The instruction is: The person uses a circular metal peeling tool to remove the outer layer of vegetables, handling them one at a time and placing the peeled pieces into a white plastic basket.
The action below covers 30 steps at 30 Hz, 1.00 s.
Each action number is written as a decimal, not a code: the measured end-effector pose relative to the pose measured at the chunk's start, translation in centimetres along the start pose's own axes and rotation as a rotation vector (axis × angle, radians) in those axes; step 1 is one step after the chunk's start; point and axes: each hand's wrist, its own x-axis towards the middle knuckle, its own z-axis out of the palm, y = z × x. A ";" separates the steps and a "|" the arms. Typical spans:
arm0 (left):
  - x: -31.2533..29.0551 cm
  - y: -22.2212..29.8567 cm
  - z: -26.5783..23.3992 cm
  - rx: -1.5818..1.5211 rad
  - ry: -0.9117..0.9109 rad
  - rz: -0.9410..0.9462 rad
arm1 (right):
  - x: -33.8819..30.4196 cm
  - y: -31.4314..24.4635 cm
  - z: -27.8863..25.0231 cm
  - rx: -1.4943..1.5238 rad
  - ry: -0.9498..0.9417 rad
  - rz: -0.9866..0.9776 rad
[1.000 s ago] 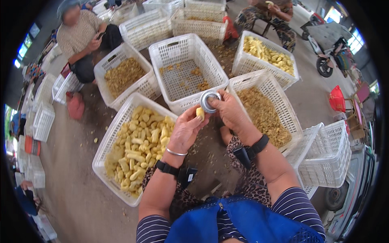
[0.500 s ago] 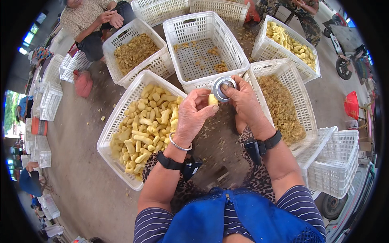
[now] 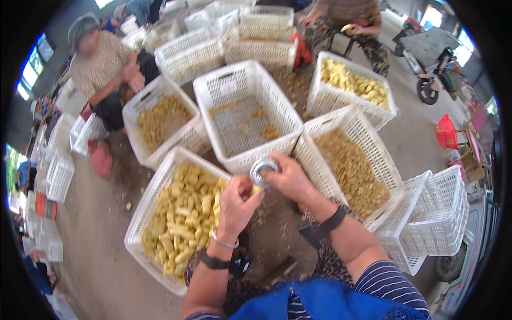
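Observation:
My left hand pinches a small pale yellow root piece, mostly covered by the fingers. Right against it, my right hand grips a round silver metal ring-shaped tool, thumb on its face. Both hands meet over the floor between the crates. Below and left of them, a white crate is filled with peeled, knobby yellow pieces. Beside my right forearm stands another white crate holding brownish-yellow peelings.
Ahead, a white crate has a few scraps on its bottom. A crate of yellow pieces stands far right, stacked crates near right. Across from me a seated person sits by a crate of peelings. A scooter is farther right.
The view has tilted up, so crates and hands sit lower in the picture and more of the people opposite shows. My hands still hold the root piece and the metal tool together.

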 end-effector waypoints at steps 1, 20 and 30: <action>0.0 -0.5 -0.1 -0.001 -0.001 0.025 | 0.0 0.4 0.3 0.001 -0.017 -0.004; 1.1 -0.5 0.2 -1.062 -0.173 -0.376 | 0.5 -1.3 -2.4 0.478 0.135 0.182; 0.7 -0.3 1.0 -1.033 -0.138 -0.377 | -0.5 -3.3 -1.2 0.222 0.100 0.144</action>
